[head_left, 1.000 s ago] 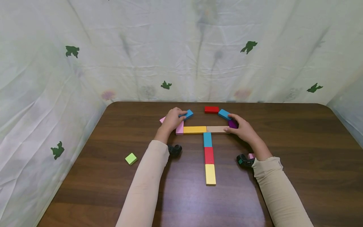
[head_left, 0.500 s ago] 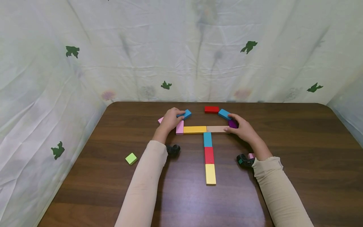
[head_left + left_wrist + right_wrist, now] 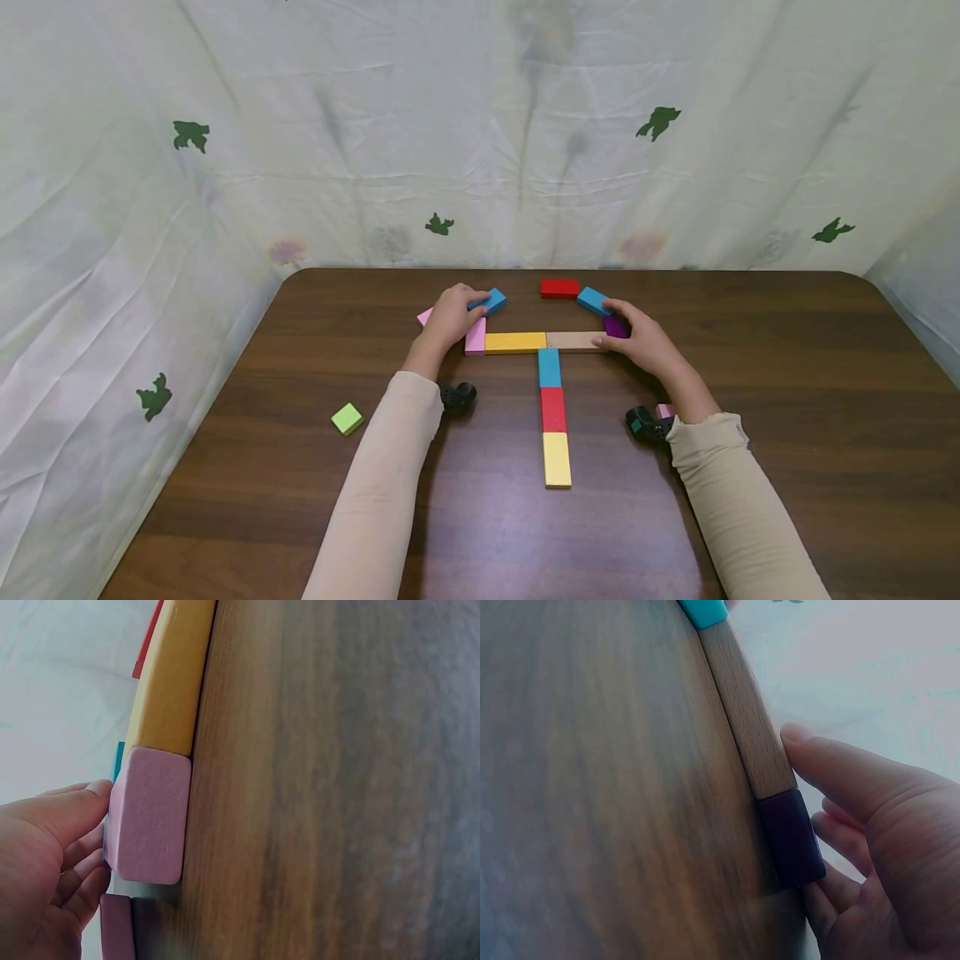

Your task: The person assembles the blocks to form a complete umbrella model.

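Note:
My left hand [image 3: 448, 318] pinches a blue block [image 3: 493, 301] between thumb and fingers at the upper left of the layout. Below that hand stands a pink block [image 3: 476, 337]; another pink block [image 3: 424, 317] is partly hidden behind the hand. At the right, my right hand [image 3: 647, 340] spreads around a purple block [image 3: 616, 327]. Its thumb lies at the end of a plain wooden block [image 3: 573, 341], as the right wrist view also shows, and its index fingertip is at a second blue block [image 3: 593, 301]. A yellow-orange block [image 3: 515, 342] joins the wooden one.
A red block [image 3: 560, 289] lies at the back. A column of blue [image 3: 549, 367], red [image 3: 552, 409] and pale yellow [image 3: 557, 459] blocks runs toward the front. A green block [image 3: 347, 418] lies left; a pink one [image 3: 664, 411] sits beside the right wrist. White cloth hangs behind the table.
My left hand has shifted slightly left with the blue block, and the pink block behind it has moved left too. The right hand stays in place.

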`<act>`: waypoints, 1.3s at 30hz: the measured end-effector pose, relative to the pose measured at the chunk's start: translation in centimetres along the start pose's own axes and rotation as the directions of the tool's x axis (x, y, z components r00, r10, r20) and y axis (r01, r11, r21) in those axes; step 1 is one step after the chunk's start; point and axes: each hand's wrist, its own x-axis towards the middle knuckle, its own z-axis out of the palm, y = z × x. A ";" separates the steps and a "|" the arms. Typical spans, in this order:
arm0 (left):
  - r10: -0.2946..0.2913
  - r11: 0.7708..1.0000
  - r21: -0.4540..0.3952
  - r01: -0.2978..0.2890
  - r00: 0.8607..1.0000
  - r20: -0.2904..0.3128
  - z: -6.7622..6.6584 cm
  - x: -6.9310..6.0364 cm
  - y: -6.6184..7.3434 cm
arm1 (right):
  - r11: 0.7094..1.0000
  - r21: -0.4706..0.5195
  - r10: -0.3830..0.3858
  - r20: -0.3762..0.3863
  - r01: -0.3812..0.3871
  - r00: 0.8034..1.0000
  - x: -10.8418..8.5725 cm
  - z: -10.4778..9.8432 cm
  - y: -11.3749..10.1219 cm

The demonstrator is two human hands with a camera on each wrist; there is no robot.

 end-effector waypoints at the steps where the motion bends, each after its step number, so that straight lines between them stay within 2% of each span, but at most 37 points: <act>1: 0.002 1.000 0.000 -0.002 1.000 -0.001 0.0 0.0 0.0 | 1.000 0.001 -0.001 0.000 0.001 1.000 0.0 0.0 0.0; 11: 0.019 1.000 -0.011 -0.019 0.999 -0.029 0.0 -0.1 -0.1 | 1.000 -0.002 -0.005 0.002 0.005 1.000 0.0 0.0 -0.1; 15: 0.034 0.998 -0.051 -0.038 0.996 -0.078 -0.1 -0.4 -0.2 | 1.000 0.005 -0.002 0.002 0.002 1.000 0.0 0.0 -0.1; 22: 0.099 0.988 -0.103 -0.116 0.982 -0.159 -1.0 -1.1 -0.4 | 1.000 -0.005 -0.002 -0.003 0.002 1.000 -0.1 -0.1 0.0; 27: 0.079 0.981 -0.160 -0.109 0.980 -0.182 -1.7 -1.8 -1.0 | 1.000 -0.003 0.002 -0.001 -0.002 1.000 -0.1 -0.1 0.0; 32: 0.022 0.967 -0.244 -0.069 0.982 -0.189 -2.3 -2.8 -2.1 | 1.000 0.002 0.000 -0.002 0.000 1.000 0.0 -0.1 0.1; 35: 0.005 0.968 -0.247 -0.054 0.981 -0.195 -2.5 -3.3 -2.8 | 1.000 0.001 -0.006 -0.002 0.006 1.000 0.0 -0.1 0.1; 39: 0.013 0.970 -0.236 -0.061 0.979 -0.203 -2.6 -3.7 -3.7 | 1.000 -0.001 -0.015 -0.003 0.015 1.000 0.0 0.0 0.0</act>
